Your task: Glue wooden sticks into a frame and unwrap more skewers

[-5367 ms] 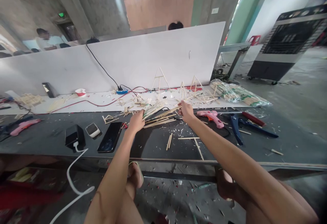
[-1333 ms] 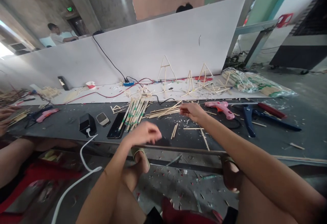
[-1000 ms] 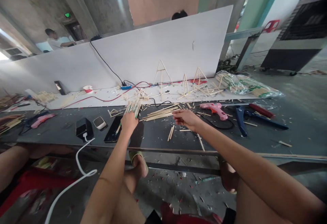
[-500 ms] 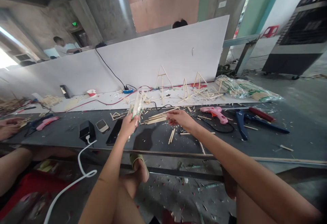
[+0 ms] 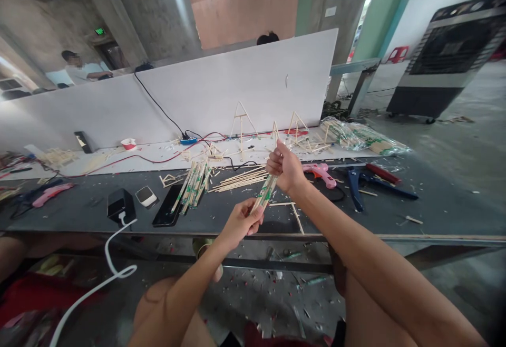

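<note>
My left hand point(image 5: 245, 216) is closed around the lower end of a packet of wrapped chopsticks point(image 5: 265, 191), in a clear sleeve with green print, tilted above the front of the table. At its upper end my right hand point(image 5: 286, 167) is curled shut on the packet, thumb pointing up. Behind my hands lies a fan of bare chopsticks point(image 5: 239, 179). To their left, a pile of more wrapped chopsticks point(image 5: 193, 186) rests partly over a black phone point(image 5: 165, 212).
A pink glue gun point(image 5: 326, 175) and a blue-handled cutter point(image 5: 358, 189) lie to the right. Stick frames point(image 5: 242, 120) stand along the white panel point(image 5: 221, 94). Bagged chopsticks point(image 5: 367, 138) sit at the back right. A black charger point(image 5: 120, 204) trails a white cable.
My left hand has carried the packet rightward and lower. My right hand has risen from beside the loose chopsticks and closed on the packet's upper end. The view has shifted slightly.
</note>
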`<state>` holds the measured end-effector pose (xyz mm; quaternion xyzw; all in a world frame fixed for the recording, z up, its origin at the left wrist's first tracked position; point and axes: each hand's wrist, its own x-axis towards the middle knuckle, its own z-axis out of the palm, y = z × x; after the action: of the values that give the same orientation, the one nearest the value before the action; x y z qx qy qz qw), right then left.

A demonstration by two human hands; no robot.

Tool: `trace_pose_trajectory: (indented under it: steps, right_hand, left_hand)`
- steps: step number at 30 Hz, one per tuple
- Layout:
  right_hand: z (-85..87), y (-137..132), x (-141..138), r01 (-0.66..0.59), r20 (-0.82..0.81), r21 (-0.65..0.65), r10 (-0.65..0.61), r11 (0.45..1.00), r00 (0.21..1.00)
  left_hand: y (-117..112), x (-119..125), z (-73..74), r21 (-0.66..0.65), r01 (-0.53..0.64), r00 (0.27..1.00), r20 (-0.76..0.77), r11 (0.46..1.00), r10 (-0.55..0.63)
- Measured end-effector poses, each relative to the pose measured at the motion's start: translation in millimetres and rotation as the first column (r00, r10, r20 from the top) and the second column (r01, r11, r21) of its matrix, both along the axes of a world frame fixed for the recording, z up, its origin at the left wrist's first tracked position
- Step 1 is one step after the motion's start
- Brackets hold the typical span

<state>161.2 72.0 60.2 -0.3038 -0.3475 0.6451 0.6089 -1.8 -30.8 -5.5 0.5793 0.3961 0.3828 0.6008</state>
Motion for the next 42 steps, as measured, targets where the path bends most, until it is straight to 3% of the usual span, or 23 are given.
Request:
trace_pose_trajectory:
  steps: [3,5,8,12,16,23,28,36,42]
  right_hand:
    - [1.5,1.0,9.5,0.056,0.006,0.001,-0.056,0.998,0.998]
    - [0.9,-2.5,9.2,0.105,-0.068,-0.008,-0.105,0.994,0.992]
    - [-4.8,-12.8,-3.1,0.118,-0.164,-0.057,-0.126,0.991,0.978]
    - [-15.3,-24.5,-25.0,0.057,-0.246,-0.118,-0.085,0.991,0.966]
    - [-21.5,-28.9,-32.7,0.031,-0.306,-0.134,-0.071,0.99,0.949]
    - [-31.7,-37.7,-38.8,-0.106,-0.31,-0.062,0.082,0.992,0.947]
    - [-41.0,-45.4,-45.1,-0.112,-0.287,-0.044,0.094,0.993,0.953]
    - [-47.5,-55.4,-39.3,-0.055,-0.178,0.066,0.066,0.996,0.982]
    - [-54.4,-70.0,-46.1,-0.148,-0.15,0.017,0.148,0.989,0.978]
  left_hand:
    - [-5.5,11.4,-5.0,-0.091,-0.01,0.989,0.149,0.996,0.023]
    - [-6.9,17.8,-8.5,-0.202,-0.121,0.945,0.275,0.972,0.175]
    - [-5.0,25.1,-10.9,-0.405,-0.304,0.806,0.374,0.863,0.459]
    - [-0.7,29.6,-6.2,-0.489,-0.411,0.702,0.368,0.769,0.609]
    - [-2.0,30.9,-3.1,-0.435,-0.453,0.674,0.405,0.778,0.618]
    - [-10.9,36.2,-8.7,-0.366,-0.522,0.632,0.442,0.771,0.637]
    - [-14.4,40.1,-9.0,-0.331,-0.536,0.623,0.466,0.777,0.628]
    - [-17.0,49.5,-8.8,-0.277,-0.542,0.67,0.428,0.793,0.607]
    - [-16.8,51.6,-4.6,-0.315,-0.578,0.605,0.454,0.753,0.654]
